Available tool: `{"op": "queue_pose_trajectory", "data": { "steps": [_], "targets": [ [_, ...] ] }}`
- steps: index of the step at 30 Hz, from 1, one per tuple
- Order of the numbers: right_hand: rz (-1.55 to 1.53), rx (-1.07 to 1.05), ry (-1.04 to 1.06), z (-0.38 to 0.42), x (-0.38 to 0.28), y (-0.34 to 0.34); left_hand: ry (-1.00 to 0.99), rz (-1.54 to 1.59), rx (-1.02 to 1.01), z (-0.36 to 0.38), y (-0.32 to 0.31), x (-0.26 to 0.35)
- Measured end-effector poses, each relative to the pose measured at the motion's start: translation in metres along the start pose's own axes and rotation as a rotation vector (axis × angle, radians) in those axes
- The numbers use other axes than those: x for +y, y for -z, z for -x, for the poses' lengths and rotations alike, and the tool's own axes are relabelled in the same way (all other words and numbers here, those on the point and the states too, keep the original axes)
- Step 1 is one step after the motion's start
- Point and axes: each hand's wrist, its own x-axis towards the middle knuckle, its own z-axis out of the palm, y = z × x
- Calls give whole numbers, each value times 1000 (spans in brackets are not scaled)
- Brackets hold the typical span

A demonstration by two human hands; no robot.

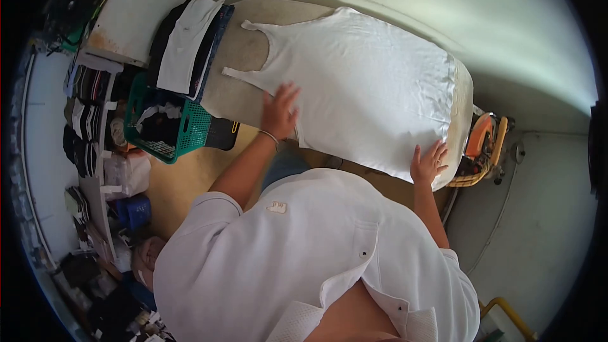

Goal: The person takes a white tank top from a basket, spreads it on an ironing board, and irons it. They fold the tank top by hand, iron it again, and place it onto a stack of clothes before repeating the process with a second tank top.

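A white tank top (354, 76) lies spread on a beige padded board (221, 92), its straps toward the left and its hem toward the right. My left hand (280, 113) is over the near edge of the top, close to the armhole, with the fingers apart and slightly blurred. Near the hem's front corner, my right hand (429, 163) rests with fingers spread at the fabric. Neither hand grips anything. Small wrinkles show along the hem, while the middle of the top looks fairly smooth.
Folded clothes (187, 50) are stacked on the board's left end. Below them stands a green basket (193, 128) with dark and white cloth inside. An orange object (481, 136) sits beyond the right end. Shelves (101, 152) with folded garments line the left; a wall (443, 0) runs behind.
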Motion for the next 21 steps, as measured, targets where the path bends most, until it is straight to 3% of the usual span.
{"op": "queue_pose_trajectory", "data": {
  "steps": [2, 4, 6, 7, 12, 13, 15, 19, 21],
  "targets": [
    [-115, 185, 263, -5, -15, -3, 127, -114, 76, -3, 13, -47],
    [-167, 123, 442, -5, -60, 11, 197, -191, 95, -7, 19, -90],
    [-189, 63, 635, -4, -109, 18, 433, -295, -58, -5, 21, -122],
    [-205, 39, 719, 0, -135, 22, 444, -292, -55, -3, 23, -132],
    [-162, -114, 1122, 17, -255, 26, 630, -244, 131, -7, 23, -169],
    [-135, -132, 1182, 21, -275, 24, 637, -241, 126, -16, 34, -166],
    [-108, -155, 1244, 26, -314, 18, 382, 50, 180, -41, 61, -165],
    [-65, -172, 1373, 41, -378, -1, 393, 70, 205, -71, 61, -186],
    [-47, -173, 1404, 49, -401, -7, 259, -68, 163, -65, 50, -200]
  ]
}}
